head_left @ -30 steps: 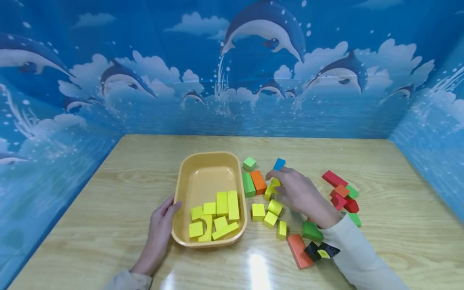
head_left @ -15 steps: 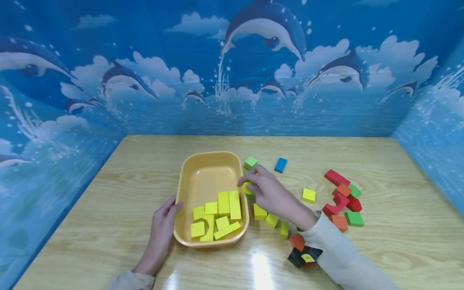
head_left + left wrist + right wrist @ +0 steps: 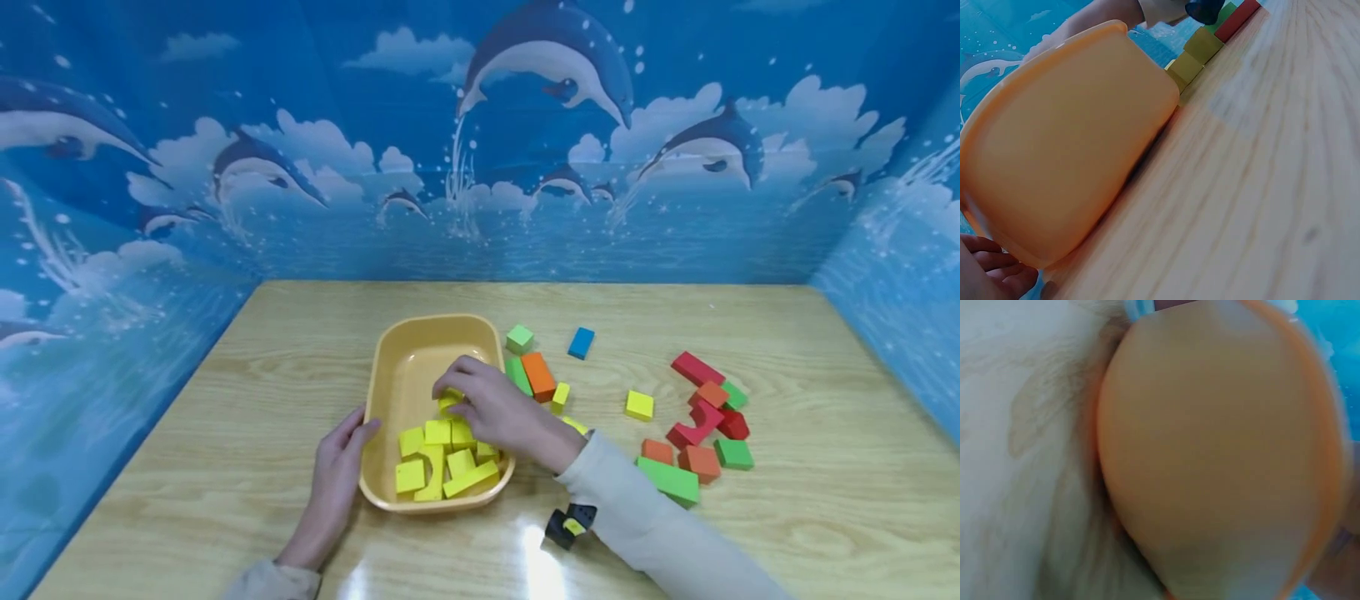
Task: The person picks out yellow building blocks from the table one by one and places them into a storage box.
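My left hand [image 3: 335, 475] grips the left rim of a light-orange plastic tub [image 3: 392, 358], thumb on the rim and the other fingers along the outer wall. In the left wrist view, the fingers [image 3: 1005, 272] lie against the tub's side [image 3: 1079, 131]. My right hand [image 3: 504, 408] is over the tub, pinching a yellow block [image 3: 448, 403] above the others; its full shape is hidden by the fingers. Several yellow blocks [image 3: 433, 477] lie in the tub's near half. The right wrist view is blurred and shows mostly the tub's outer wall [image 3: 1210, 450].
Right of the tub lie a green cube [image 3: 520, 338], an orange block [image 3: 537, 377], a blue block [image 3: 581, 342] and a yellow block [image 3: 639, 405]. Farther right sit red blocks [image 3: 697, 367] with orange and green ones. The right sleeve [image 3: 637, 508] covers part of the table.
My right hand has moved left from among the loose blocks to over the tub, carrying a yellow block. My left hand has stayed on the tub's rim.
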`<state>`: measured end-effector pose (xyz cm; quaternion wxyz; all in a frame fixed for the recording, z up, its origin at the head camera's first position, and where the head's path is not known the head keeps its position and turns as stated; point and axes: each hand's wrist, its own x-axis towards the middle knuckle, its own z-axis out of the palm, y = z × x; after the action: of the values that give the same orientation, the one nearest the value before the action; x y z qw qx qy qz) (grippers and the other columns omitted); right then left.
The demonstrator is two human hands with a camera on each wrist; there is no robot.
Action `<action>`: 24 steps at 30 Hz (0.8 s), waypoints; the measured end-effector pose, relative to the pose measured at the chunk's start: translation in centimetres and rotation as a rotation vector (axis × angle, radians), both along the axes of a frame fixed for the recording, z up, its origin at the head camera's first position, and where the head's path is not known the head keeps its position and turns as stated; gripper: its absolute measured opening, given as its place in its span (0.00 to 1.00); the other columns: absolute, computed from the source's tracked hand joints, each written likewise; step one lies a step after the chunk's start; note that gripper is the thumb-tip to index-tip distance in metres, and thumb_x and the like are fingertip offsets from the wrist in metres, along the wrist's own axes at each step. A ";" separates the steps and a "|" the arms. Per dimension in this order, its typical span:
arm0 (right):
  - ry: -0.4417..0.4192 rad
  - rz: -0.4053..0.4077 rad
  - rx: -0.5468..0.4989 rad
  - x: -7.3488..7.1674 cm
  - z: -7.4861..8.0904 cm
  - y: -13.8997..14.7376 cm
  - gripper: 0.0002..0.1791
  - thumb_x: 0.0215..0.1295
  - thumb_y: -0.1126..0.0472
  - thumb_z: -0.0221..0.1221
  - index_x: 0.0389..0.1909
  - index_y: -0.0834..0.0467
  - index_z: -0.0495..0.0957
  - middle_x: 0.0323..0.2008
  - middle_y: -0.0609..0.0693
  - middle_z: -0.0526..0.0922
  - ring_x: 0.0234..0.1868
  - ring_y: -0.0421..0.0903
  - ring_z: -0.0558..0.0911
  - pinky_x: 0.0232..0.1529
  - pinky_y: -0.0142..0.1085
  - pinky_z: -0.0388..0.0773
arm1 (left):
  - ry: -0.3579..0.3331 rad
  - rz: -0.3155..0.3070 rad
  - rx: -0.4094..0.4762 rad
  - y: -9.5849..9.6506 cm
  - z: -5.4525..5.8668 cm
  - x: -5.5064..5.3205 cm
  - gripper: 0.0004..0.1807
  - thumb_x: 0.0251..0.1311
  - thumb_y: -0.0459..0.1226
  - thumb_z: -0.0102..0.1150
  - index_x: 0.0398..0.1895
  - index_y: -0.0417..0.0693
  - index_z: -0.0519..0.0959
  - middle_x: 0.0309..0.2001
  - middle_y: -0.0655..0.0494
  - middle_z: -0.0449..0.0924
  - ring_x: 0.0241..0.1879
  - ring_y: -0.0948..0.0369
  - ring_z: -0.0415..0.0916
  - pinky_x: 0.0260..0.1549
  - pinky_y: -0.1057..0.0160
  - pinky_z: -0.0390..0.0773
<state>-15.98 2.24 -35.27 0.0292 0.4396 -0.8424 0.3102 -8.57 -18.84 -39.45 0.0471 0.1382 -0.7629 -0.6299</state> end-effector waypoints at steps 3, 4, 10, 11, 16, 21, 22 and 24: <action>0.020 0.005 0.008 -0.2 -0.7 -0.7 0.12 0.60 0.73 0.62 0.44 0.59 0.81 0.42 0.50 0.78 0.44 0.44 0.77 0.45 0.31 0.79 | -0.008 -0.002 -0.008 0.1 0.0 0.1 0.26 0.69 0.38 0.48 0.67 0.37 0.65 0.64 0.38 0.69 0.58 0.47 0.72 0.49 0.71 0.76; 0.028 0.006 0.012 -0.2 -0.8 -0.8 0.12 0.59 0.72 0.62 0.44 0.59 0.81 0.42 0.50 0.78 0.44 0.44 0.78 0.46 0.31 0.79 | -0.010 -0.005 -0.009 0.1 0.0 0.1 0.26 0.69 0.38 0.48 0.67 0.38 0.65 0.64 0.39 0.69 0.58 0.48 0.72 0.50 0.71 0.76; 0.074 -0.032 0.078 -0.1 -1.1 -1.1 0.13 0.59 0.71 0.63 0.45 0.57 0.81 0.44 0.50 0.80 0.46 0.45 0.79 0.49 0.35 0.79 | 0.010 -0.020 -0.007 0.0 0.0 0.0 0.26 0.70 0.39 0.48 0.67 0.38 0.66 0.63 0.38 0.70 0.56 0.47 0.73 0.45 0.74 0.76; 0.078 -0.036 0.088 0.0 -1.1 -1.1 0.13 0.59 0.71 0.62 0.45 0.57 0.81 0.44 0.50 0.80 0.47 0.46 0.79 0.49 0.35 0.79 | 0.014 -0.022 -0.004 0.0 0.0 0.0 0.26 0.70 0.39 0.48 0.67 0.37 0.66 0.63 0.37 0.70 0.56 0.47 0.74 0.45 0.74 0.77; 0.088 -0.041 0.104 0.0 -1.1 -1.2 0.18 0.57 0.77 0.57 0.45 0.57 0.82 0.44 0.50 0.82 0.48 0.47 0.79 0.51 0.37 0.78 | 0.013 -0.019 -0.001 0.0 0.0 -0.1 0.25 0.69 0.38 0.48 0.67 0.37 0.66 0.63 0.38 0.71 0.55 0.47 0.74 0.44 0.74 0.77; 0.081 -0.058 0.110 0.1 -1.3 -1.1 0.23 0.54 0.80 0.54 0.47 0.56 0.81 0.47 0.50 0.82 0.50 0.47 0.78 0.51 0.36 0.78 | 0.008 -0.021 -0.008 0.0 0.0 0.0 0.25 0.70 0.38 0.47 0.67 0.37 0.65 0.64 0.39 0.69 0.58 0.47 0.72 0.49 0.71 0.77; 0.081 -0.062 0.110 0.1 -1.3 -1.1 0.24 0.54 0.80 0.54 0.47 0.56 0.81 0.47 0.50 0.82 0.50 0.47 0.78 0.51 0.36 0.78 | 0.008 -0.021 -0.008 0.0 0.0 0.0 0.25 0.70 0.38 0.47 0.68 0.37 0.65 0.64 0.39 0.69 0.58 0.47 0.72 0.50 0.69 0.76; 0.086 -0.064 0.115 0.1 -1.4 -1.2 0.25 0.53 0.80 0.53 0.48 0.56 0.81 0.47 0.50 0.82 0.49 0.47 0.78 0.49 0.35 0.78 | 0.008 -0.025 -0.011 0.0 0.1 0.1 0.26 0.70 0.39 0.47 0.68 0.37 0.65 0.64 0.38 0.69 0.58 0.47 0.72 0.51 0.68 0.76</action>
<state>-15.85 1.09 -36.64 0.0502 0.4263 -0.8704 0.2411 -8.45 -18.86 -39.39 0.0431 0.1258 -0.7678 -0.6267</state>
